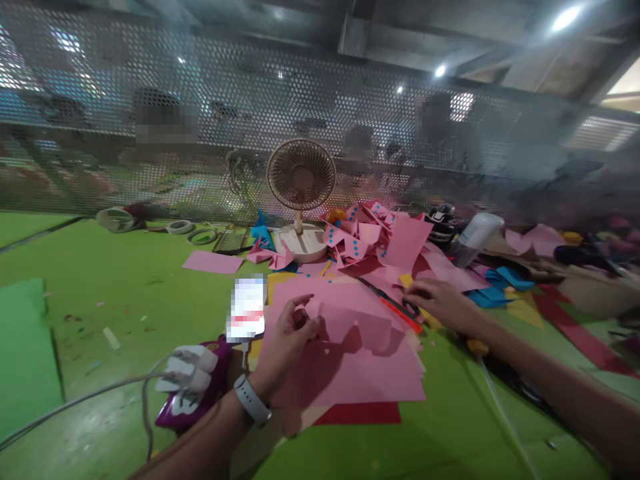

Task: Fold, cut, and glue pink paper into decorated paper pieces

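My left hand, with a pale watch on its wrist, is over a stack of pink paper sheets. Its fingers are curled, with a gap between thumb and index finger. At the stack's right edge, my right hand has its fingers bent closed at the dark handle of a pair of scissors. The blades point to the far left across the pink paper. Alongside them lies an orange-red strip-like tool. Red paper sticks out under the stack's near edge.
A phone stands left of the stack, above a purple power strip with white plugs and cables. Behind are a fan and a heap of folded pink paper. Tape rolls lie back left; a clear bottle lies right.
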### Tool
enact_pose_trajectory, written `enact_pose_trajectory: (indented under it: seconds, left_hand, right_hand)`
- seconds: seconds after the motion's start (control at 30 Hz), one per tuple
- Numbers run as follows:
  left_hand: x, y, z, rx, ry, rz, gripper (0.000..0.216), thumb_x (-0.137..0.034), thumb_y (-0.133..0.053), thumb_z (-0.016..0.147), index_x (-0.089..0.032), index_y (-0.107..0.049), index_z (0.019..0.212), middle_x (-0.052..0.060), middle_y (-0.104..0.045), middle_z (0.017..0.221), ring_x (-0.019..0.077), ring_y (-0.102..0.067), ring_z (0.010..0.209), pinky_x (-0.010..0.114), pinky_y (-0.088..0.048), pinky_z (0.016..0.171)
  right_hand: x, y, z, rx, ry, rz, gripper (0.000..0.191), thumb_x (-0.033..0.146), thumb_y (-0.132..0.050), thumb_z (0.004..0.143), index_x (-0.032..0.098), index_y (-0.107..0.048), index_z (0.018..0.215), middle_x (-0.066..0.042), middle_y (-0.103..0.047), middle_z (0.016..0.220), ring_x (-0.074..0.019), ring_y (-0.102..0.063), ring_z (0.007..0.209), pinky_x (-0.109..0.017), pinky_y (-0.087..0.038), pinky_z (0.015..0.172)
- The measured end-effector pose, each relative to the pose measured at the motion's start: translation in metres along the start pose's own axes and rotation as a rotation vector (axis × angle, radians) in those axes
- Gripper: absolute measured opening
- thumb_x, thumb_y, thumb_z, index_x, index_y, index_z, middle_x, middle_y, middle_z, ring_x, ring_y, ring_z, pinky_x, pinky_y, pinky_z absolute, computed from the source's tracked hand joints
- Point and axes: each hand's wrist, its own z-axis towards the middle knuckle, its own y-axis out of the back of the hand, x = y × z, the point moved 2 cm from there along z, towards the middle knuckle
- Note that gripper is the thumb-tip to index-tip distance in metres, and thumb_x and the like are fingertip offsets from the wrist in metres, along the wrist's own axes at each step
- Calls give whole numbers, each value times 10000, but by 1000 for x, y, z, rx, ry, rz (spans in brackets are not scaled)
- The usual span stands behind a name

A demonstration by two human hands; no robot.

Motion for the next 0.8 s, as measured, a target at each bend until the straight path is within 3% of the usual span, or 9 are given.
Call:
enact_pose_trajectory:
  seconds: [0.13, 0.3, 0.5, 0.8]
  left_hand:
    - [1, 2, 2, -18, -16, 4, 465, -264, -623, 760, -176, -445, 1180, -72, -476, 637, 105, -522, 571, 231, -428, 548]
    - [1, 4, 3, -33, 17, 32, 464, -289, -624, 750, -187, -450, 1167, -73, -466, 627, 109, -523, 545, 223, -396, 503]
    - [-3, 5, 2, -36, 55, 47, 453, -289, -631, 738, -189, -476, 1151, -74, -443, 630, 99, -489, 534, 202, -358, 465]
    - [7, 3, 3, 1, 65, -33, 473, -273, -629, 752, -193, -442, 1179, -80, -438, 632, 96, -508, 522, 201, -365, 465]
  right_hand:
    - [38, -61, 74, 58, 90, 100, 139, 231, -522, 841, 184, -653, 841, -44, -681, 883, -167, -603, 791, -255, -421, 700]
    - [44, -111, 134, 20, 40, 119, 127, 175, -553, 814, 170, -636, 910, -56, -678, 899, -172, -601, 809, -248, -400, 675]
    - [36, -129, 153, 30, 21, 167, 124, 208, -613, 786, 194, -620, 909, -17, -669, 815, -147, -592, 718, -222, -380, 595]
    - [34, -136, 155, 19, 7, 207, 70, 150, -576, 779, 190, -627, 805, -19, -678, 822, -145, -594, 714, -228, -393, 615]
